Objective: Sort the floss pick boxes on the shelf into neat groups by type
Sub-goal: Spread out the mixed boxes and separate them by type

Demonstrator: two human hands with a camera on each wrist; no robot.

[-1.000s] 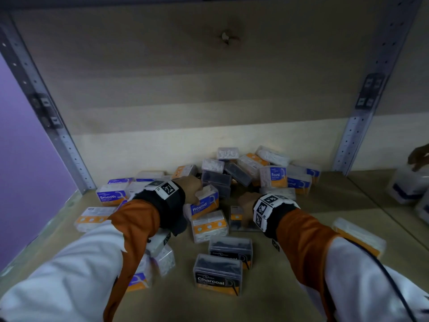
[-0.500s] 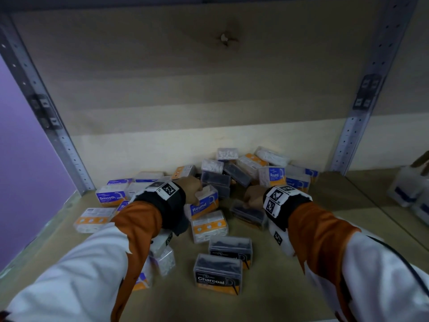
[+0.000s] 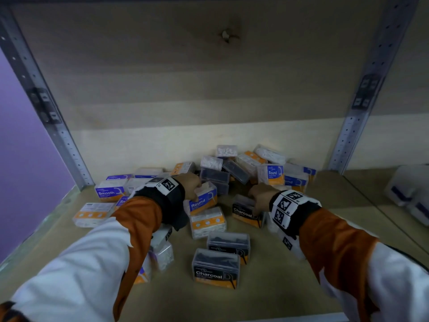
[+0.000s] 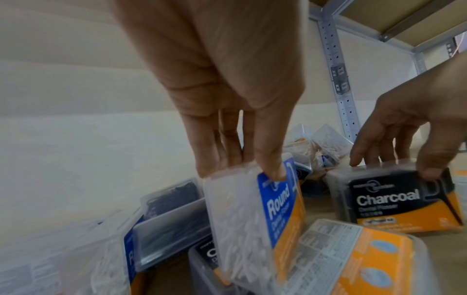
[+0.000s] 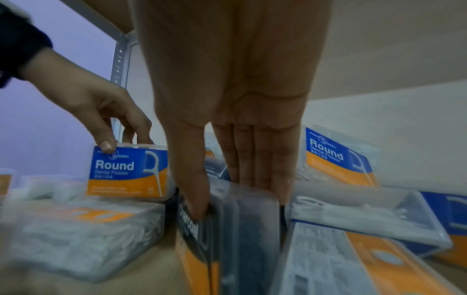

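Observation:
A jumble of clear floss pick boxes lies on the wooden shelf (image 3: 267, 296). My left hand (image 3: 192, 185) pinches a blue-and-orange Round box (image 3: 204, 201) by its top edge, thumb on the label (image 4: 278, 201) and fingers behind. My right hand (image 3: 260, 196) grips a black Charcoal box (image 3: 245, 212) the same way, thumb in front (image 5: 194, 199) and fingers behind; this Charcoal box (image 4: 394, 201) stands upright on the shelf. Two more Charcoal boxes (image 3: 216, 268) stand in a row nearer me. Purple Smooth boxes (image 3: 109, 190) sit at the left.
More Round boxes (image 3: 272, 174) and dark boxes are heaped against the back wall. A box lying label-back-up (image 3: 207, 221) sits between my hands. Metal uprights (image 3: 352, 126) frame the bay. White containers (image 3: 408, 191) stand on the neighbouring shelf at the right.
My right hand has pulled a Charcoal box out of the pile toward me and turned it upright, label facing me. My left hand has stayed on the Round box.

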